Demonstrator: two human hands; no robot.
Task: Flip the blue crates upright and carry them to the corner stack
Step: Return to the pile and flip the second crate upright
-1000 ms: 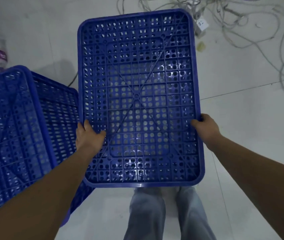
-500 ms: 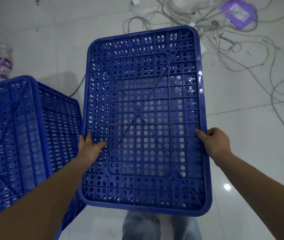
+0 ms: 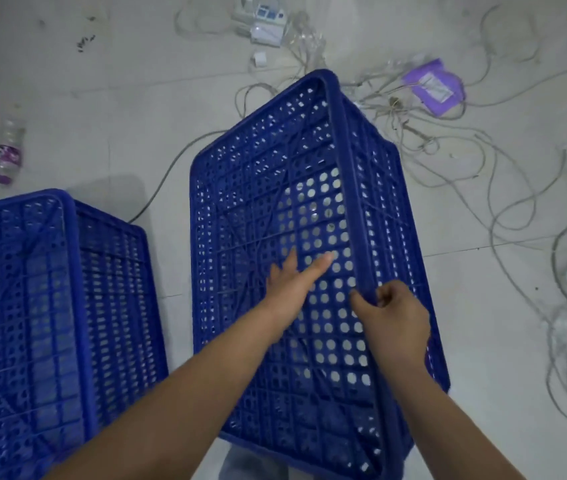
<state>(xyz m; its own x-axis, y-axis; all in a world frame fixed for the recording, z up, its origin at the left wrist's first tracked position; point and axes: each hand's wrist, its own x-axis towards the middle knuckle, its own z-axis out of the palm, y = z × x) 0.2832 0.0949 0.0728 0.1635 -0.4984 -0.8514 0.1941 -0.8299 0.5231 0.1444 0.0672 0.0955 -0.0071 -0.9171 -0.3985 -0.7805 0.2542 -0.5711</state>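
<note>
Two hands on tilted blue crate (image 3: 258,202) — no legible writing.

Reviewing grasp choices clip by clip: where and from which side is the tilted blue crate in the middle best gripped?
Probably by the thick rounded edge where the tilted crate turns from its mesh bottom to its side wall, coming from the right. That edge is tipped up and exposed; the right hand curls over it, while the left hand lies flat on the mesh, which offers only small holes.
</note>
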